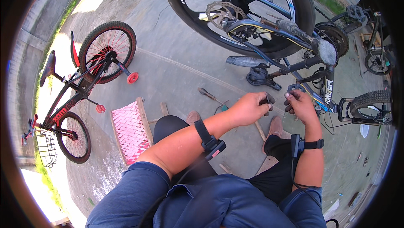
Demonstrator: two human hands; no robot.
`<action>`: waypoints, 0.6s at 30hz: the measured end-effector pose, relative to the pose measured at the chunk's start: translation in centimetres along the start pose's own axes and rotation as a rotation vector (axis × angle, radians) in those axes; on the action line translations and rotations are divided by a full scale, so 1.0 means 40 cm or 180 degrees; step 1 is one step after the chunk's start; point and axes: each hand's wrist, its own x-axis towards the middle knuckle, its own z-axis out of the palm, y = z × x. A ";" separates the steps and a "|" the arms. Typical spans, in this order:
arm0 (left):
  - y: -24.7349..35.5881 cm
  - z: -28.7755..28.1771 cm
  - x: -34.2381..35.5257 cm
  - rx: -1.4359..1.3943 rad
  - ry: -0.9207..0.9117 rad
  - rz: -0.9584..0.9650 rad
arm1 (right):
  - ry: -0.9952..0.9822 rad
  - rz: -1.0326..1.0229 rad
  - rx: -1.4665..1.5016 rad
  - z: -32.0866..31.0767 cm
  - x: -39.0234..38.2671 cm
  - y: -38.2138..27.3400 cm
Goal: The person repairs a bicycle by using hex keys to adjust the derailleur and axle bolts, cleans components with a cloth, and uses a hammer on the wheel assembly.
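My left hand (255,107) is raised in front of my body, its blackened fingers curled together. My right hand (302,106) is just to the right of it, thumb and fingers pinched. If either hand holds something, it is too small or too hidden to make out. Beyond them is a large bicycle (309,63), its three-spoke wheel (300,38) with a brake disc (219,12) toward the far side. A dark pedal (296,87) shows right behind my right fingers. My hands appear apart from each other.
A tool with a dark handle (204,91) lies on the concrete floor. To the left are a low stool with a pink woven seat (131,131) and a small black-and-red bicycle (63,106). Another bicycle wheel (377,62) shows at the far right.
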 end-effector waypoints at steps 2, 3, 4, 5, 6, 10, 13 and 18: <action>-0.004 0.007 0.003 -0.0276 0.0103 -0.0108 | -0.0464 0.0227 0.0466 0.053 -0.013 -0.026; 0.005 0.010 0.005 -0.0417 0.0143 -0.0155 | -0.0598 0.0321 0.0788 0.068 -0.014 -0.036; 0.015 0.010 0.003 -0.0463 0.0082 -0.0159 | -0.0733 0.0414 0.1111 0.080 -0.013 -0.042; 0.028 0.008 -0.001 -0.0509 0.0022 -0.0164 | -0.0670 0.0403 0.1266 0.091 -0.011 -0.044; 0.038 0.006 -0.006 -0.0555 -0.0030 -0.0173 | -0.0615 0.0390 0.1420 0.103 -0.008 -0.044; 0.019 0.016 -0.009 -0.0639 -0.0254 0.0243 | -0.0597 0.0391 0.2040 0.117 0.015 -0.024; -0.015 0.016 0.000 -0.0292 -0.0410 0.0606 | -0.0638 0.0070 0.1989 0.111 0.030 -0.002; 0.001 0.019 0.000 0.0799 0.0160 0.0397 | -0.0279 0.0022 0.2055 0.100 0.019 -0.028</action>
